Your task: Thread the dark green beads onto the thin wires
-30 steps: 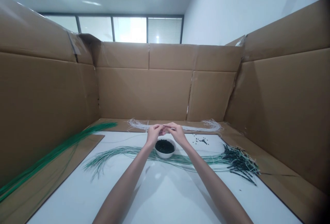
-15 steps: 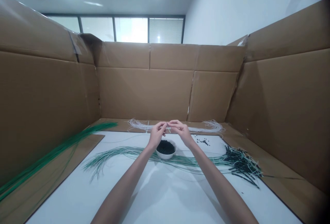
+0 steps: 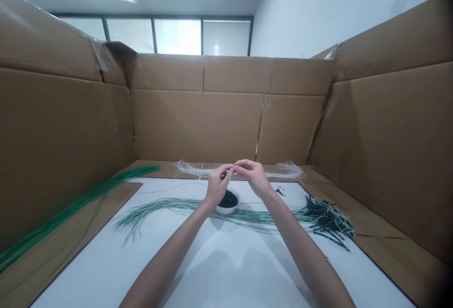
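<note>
My left hand (image 3: pixel 217 186) and my right hand (image 3: pixel 255 178) meet fingertip to fingertip above a small white bowl (image 3: pixel 227 211). Both are closed in a pinch. A thin cord (image 3: pixel 184 185) runs from the left across the board to my left hand, and a short pale end shows by the fingertips. Whatever my right fingers pinch is too small to make out. Tiny black beads (image 3: pixel 229 199) fill the bowl, partly hidden by my left hand. Behind and under the bowl lies a bundle of green cords (image 3: pixel 170 203), its right end carrying rows of black beads (image 3: pixel 323 218).
A bundle of white cords (image 3: pixel 290 170) lies along the back edge. Loose black beads (image 3: pixel 279 191) are scattered on the white board (image 3: pixel 212 270) right of my hands. More green strands (image 3: pixel 88 199) lie at the left. Cardboard walls (image 3: pixel 198 124) stand on three sides.
My right hand has turned and shifted slightly right, and my left hand tilts more toward it, fingertips still together. The view has shifted slightly.
</note>
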`<state>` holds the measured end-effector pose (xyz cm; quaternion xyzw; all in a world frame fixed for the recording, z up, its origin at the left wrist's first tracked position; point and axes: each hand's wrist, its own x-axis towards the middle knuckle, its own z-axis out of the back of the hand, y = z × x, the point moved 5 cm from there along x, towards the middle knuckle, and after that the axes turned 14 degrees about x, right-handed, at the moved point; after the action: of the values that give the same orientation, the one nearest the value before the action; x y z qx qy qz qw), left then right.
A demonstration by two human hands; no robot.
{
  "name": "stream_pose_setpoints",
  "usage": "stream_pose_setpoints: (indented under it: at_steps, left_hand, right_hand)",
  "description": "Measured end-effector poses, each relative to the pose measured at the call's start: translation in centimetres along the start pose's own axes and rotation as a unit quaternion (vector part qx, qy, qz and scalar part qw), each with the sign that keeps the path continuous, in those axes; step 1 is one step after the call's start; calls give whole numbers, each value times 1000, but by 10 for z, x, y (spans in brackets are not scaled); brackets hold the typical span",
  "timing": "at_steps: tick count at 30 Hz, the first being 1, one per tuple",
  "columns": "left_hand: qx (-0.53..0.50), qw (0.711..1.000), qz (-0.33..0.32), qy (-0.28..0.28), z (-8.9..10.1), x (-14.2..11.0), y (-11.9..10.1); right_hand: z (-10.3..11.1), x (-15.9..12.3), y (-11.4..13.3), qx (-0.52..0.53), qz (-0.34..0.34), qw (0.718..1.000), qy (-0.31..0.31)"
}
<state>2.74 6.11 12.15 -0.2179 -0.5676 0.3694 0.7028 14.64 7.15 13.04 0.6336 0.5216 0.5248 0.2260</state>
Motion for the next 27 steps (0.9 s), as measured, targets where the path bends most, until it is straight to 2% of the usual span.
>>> stream_pose_setpoints:
  at_steps: [5,10,14,17,20,23,25,27]
  left_hand:
    - [-16,1000,18,-1,-2,-1,4]
    - [-12,999,25,-21,0,0,3]
    - [37,998,25,-53,6,-1,-3]
    - [56,997,25,-53,8,-2,-7]
    - [47,998,25,-38,5,-3,-10]
    - [-8,999,40,-14,0,-3,-12]
    - [-65,996,55,3,-3,-3,-13]
    - [-112,991,70,10,-5,-3,-13]
  right_hand:
    - [-4,-5,19,-112,80,990,1]
    - [-12,-9,29,-178,117,976,48]
    - [-22,-16,38,-270,154,943,117]
    - [-22,-18,42,-307,178,929,108]
    - [-12,-12,38,-229,146,960,61]
    - [-1,-5,26,-85,53,995,29]
    - [1,-2,18,-3,-10,1000,25]
    - [0,-2,14,48,-43,997,29]
